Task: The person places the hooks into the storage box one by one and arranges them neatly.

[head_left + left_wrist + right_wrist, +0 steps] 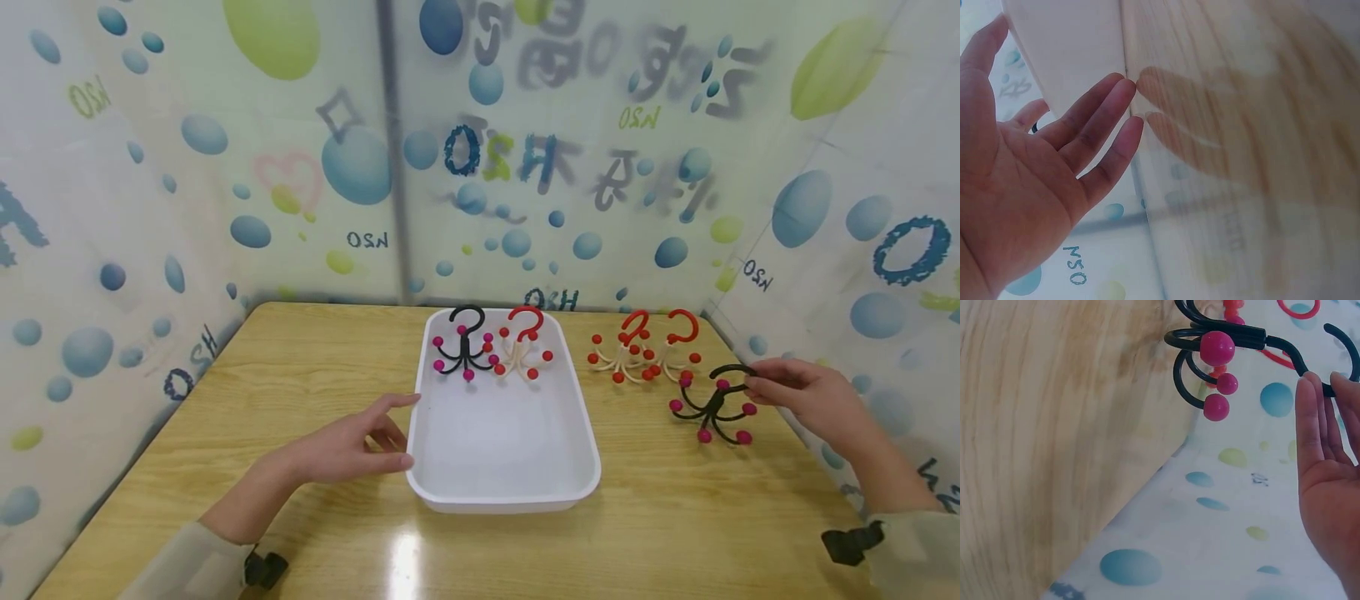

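My right hand (813, 400) pinches the hook of a black multi-arm hanger (715, 406) with magenta ball tips, at the right side of the table. In the right wrist view the fingertips and thumb meet on the black hook (1329, 389). My left hand (347, 442) touches the left rim of a white tray (495, 450) with thumb and index finger, the other fingers loosely bent. Inside the tray's far end stand another black hanger (465, 343) with magenta balls and a cream hanger with a red hook (527, 319) and red balls.
Two more cream hangers with red hooks, one nearer the tray (621, 360) and one to its right (681, 327), stand close together on the wooden table (322, 350). Patterned curtains (300, 167) with blue and green bubbles enclose the table at the back and sides.
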